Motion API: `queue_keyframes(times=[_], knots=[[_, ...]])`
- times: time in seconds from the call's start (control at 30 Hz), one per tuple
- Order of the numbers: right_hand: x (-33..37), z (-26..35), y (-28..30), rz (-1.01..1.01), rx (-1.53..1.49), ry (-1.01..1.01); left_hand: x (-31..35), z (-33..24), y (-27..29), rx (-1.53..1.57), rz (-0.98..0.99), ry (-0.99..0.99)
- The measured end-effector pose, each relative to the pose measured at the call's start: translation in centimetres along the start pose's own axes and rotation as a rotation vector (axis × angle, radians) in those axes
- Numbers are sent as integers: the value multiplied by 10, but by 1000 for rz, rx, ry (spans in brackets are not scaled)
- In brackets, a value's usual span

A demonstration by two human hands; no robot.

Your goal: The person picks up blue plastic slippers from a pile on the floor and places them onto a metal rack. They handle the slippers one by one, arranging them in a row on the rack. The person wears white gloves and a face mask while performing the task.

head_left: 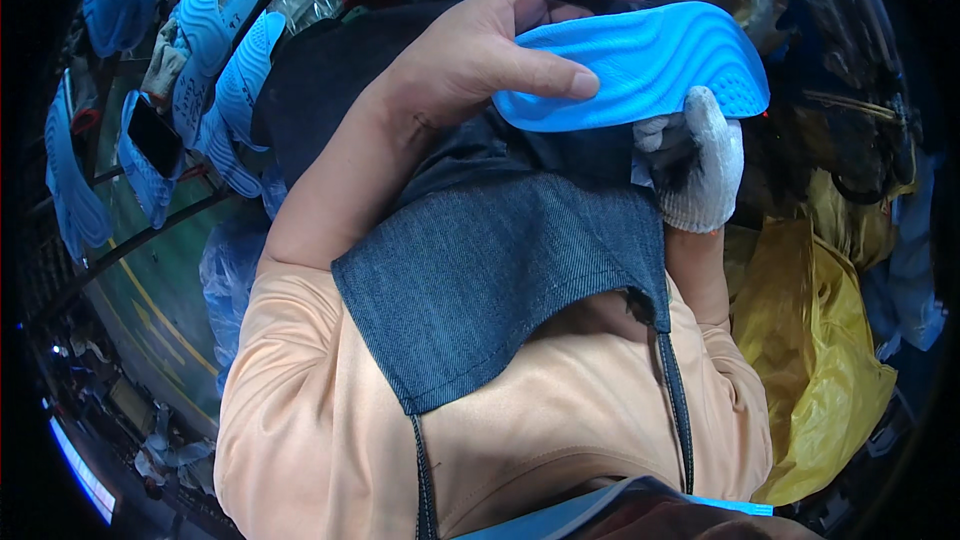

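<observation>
My bare left hand [490, 45] grips the near end of a bright blue foam insole [655, 60], thumb on top and fingers curled over its far edge. My right hand [700, 165], in a white knit glove, holds the same insole from below near its wide end. The insole lies level in front of my chest, above a dark denim apron [500, 270] worn over an orange shirt.
Several more blue insoles [215, 70] hang on a dark metal rack at the left, beside a black phone [155, 135]. A yellow plastic bag [820, 340] sits at my right. A clear plastic bag [225, 280] lies at the lower left over a green floor.
</observation>
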State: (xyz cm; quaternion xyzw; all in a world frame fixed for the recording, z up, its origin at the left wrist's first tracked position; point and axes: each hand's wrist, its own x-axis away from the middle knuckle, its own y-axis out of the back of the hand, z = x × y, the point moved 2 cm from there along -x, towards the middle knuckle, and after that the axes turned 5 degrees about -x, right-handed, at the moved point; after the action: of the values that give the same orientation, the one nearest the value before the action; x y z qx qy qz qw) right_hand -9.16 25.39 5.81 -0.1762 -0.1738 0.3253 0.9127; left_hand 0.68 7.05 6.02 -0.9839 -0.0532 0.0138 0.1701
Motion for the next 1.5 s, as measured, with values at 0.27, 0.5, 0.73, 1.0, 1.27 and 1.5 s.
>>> queue_keyframes(times=[0.27, 0.5, 0.73, 1.0, 1.27, 1.5], knots=[[-4, 3, 0, 34, 106, 80, -1, -1, 3, -15, -25, -5], [-6, 9, -6, 34, 268, 126, -2, 1, 10, 3, -2, -38], [-9, 10, -10, 47, 245, 133, -1, -1, 15, -57, -16, -71], [-14, 6, -9, 60, 245, 50, -4, -15, 27, 287, 172, 96], [-14, 8, -12, 66, 201, 64, 2, -7, 24, -318, 55, -114], [-21, 34, -20, 120, 504, 200, -21, -18, -28, -1326, -32, -494]])
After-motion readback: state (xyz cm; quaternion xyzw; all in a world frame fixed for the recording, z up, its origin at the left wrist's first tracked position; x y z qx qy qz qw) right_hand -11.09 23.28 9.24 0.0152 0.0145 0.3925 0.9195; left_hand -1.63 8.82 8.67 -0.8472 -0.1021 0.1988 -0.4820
